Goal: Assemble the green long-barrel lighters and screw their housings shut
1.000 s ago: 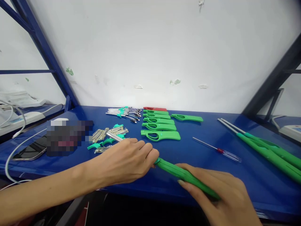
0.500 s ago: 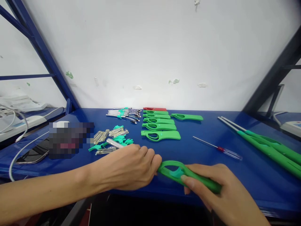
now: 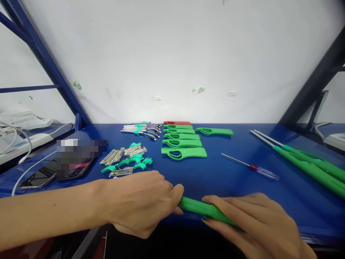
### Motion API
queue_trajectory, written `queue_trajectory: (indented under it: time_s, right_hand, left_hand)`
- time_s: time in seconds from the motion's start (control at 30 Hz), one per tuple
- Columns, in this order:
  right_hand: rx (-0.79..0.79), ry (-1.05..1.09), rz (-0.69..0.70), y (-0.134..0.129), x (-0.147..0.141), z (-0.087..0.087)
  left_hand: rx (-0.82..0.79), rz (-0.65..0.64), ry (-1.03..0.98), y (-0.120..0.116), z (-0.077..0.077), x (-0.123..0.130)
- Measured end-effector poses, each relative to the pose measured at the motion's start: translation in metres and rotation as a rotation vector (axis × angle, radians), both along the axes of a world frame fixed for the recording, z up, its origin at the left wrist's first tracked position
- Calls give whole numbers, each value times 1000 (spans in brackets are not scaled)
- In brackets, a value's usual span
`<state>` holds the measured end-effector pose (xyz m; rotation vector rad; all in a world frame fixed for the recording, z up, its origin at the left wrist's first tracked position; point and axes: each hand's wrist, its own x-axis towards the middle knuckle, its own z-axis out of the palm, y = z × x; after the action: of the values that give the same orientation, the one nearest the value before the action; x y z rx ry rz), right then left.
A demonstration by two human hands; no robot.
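Note:
A green stick lighter (image 3: 196, 207) spans the gap between my hands at the table's near edge, its narrow edge and seam facing up. My left hand (image 3: 142, 199) is closed in a fist around its front end and hides that end. On the handle side, my right hand (image 3: 256, 217) grips the body between thumb and fingers, covering the rear. Beyond the left hand lie teal triggers (image 3: 137, 158), clear fuel tanks (image 3: 114, 155) and metal tubes with wires (image 3: 138, 128). A row of green handle shells (image 3: 188, 153) lies farther back, with a red shell (image 3: 177, 123) behind.
A screwdriver (image 3: 252, 167) lies right of centre. Two green lighters with long metal tubes (image 3: 304, 163) rest at the right edge. Phones (image 3: 40, 175) and a white cable (image 3: 20, 181) are at left. Blue frame posts (image 3: 54, 68) and a white wall (image 3: 178, 54) bound the table.
The lighter has rolled so its edge faces up and the trigger opening no longer shows. My right hand has turned over it. A metal tube by my left fist has dropped out of sight.

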<state>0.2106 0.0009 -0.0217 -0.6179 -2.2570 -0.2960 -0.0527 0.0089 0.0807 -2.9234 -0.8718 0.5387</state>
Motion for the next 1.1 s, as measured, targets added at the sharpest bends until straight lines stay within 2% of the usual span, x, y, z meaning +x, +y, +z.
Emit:
queue_trajectory:
  time_s: [0.13, 0.33, 0.43, 0.6, 0.7, 0.83, 1.1]
  right_hand:
    - [52, -38, -9, 1, -1, -1]
    - [76, -14, -43, 6, -4, -1]
    - [15, 62, -67, 7, -4, 2]
    - [-203, 93, -42, 7, -6, 9]
    - [-294, 124, 6, 7, -5, 11]
    - [-308, 148, 7, 7, -2, 9]
    - [-297, 127, -57, 6, 2, 7]
  left_hand:
    - [14, -39, 3, 1, -3, -1]
    - [160, -65, -33, 4, -15, 5]
    - [244, -39, -104, 2, -22, 7]
    - [419, 64, -214, -1, -43, -7]
    - [409, 102, -317, -1, -59, -18]
    - [428, 132, -401, -3, -73, -23]
    - [417, 138, -491, -6, -78, -17]
